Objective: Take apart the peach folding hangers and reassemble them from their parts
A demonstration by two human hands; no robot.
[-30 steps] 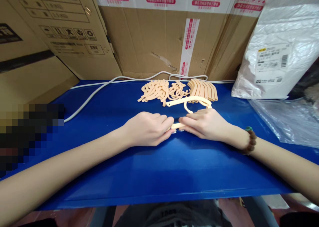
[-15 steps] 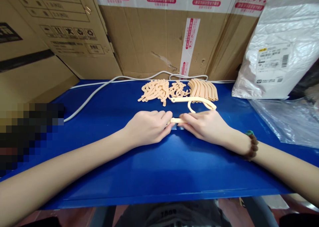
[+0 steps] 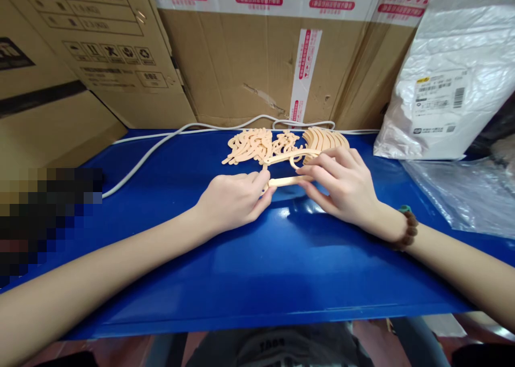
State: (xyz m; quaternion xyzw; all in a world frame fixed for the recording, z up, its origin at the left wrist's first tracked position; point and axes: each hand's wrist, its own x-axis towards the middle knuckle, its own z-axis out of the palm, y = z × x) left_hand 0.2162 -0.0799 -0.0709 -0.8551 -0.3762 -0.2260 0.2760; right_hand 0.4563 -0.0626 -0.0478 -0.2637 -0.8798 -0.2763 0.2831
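Note:
Above the blue table (image 3: pixel 281 270), between my two hands, is a cream plastic folding hanger (image 3: pixel 287 181) made of jointed arms, with a curved hook-like piece. My left hand (image 3: pixel 235 200) is closed, pinching its left end between thumb and fingers. With bent, more spread fingers, my right hand (image 3: pixel 344 187) grips the right side, and its fingers hide that end. Just beyond lie a heap of loose cream arms (image 3: pixel 251 144), a smaller heap of curved hook pieces (image 3: pixel 285 142) and a neat row of longer curved arms (image 3: pixel 326 138), partly covered by my right hand.
Cardboard boxes (image 3: pixel 237 61) wall off the back and left. A white cable (image 3: pixel 161 139) runs along the table's rear. At right stand a white plastic parcel bag (image 3: pixel 438 88) and clear plastic film (image 3: pixel 462 195). A blurred dark object (image 3: pixel 48 217) sits at left.
The hanger has tilted and shifted slightly left and away from me. My right hand has lifted and loosened from a tight pinch beside my left, moving right along the piece.

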